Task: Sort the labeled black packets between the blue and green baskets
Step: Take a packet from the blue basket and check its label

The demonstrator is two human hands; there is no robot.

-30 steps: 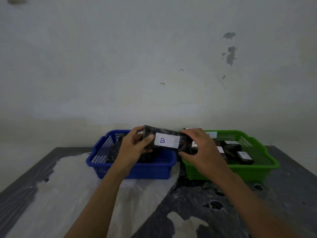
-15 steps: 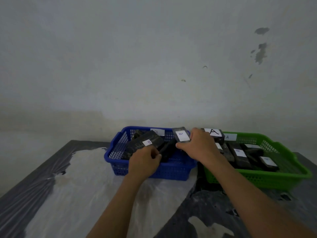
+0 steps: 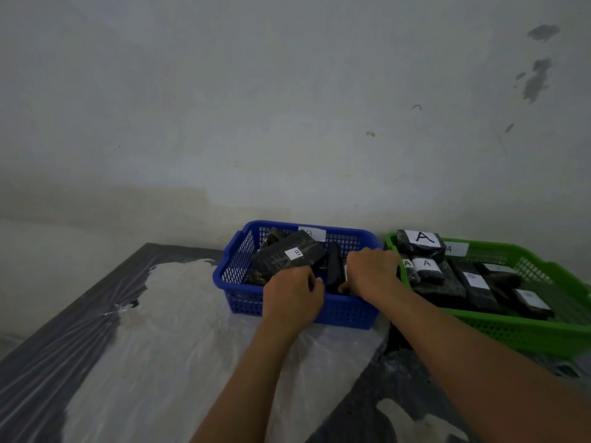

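While both hands sit in blue basket point(image 3: 297, 311) at frame centre, I see left hand point(image 3: 292, 297) gripping B packet point(image 3: 287, 257), right hand point(image 3: 372, 271) pinching upright packet point(image 3: 334, 270); stack may topple.

A dark table point(image 3: 57, 362) under a wrinkled clear plastic sheet point(image 3: 179, 356), carrying two baskets.

The sheet shows a pale, whitish patch across the middle and dark marbled surface at both sides. At the far edge, against the wall, a blue basket point(image 3: 243, 270) and a green basket point(image 3: 527, 334) stand side by side on it, the green one to the right.
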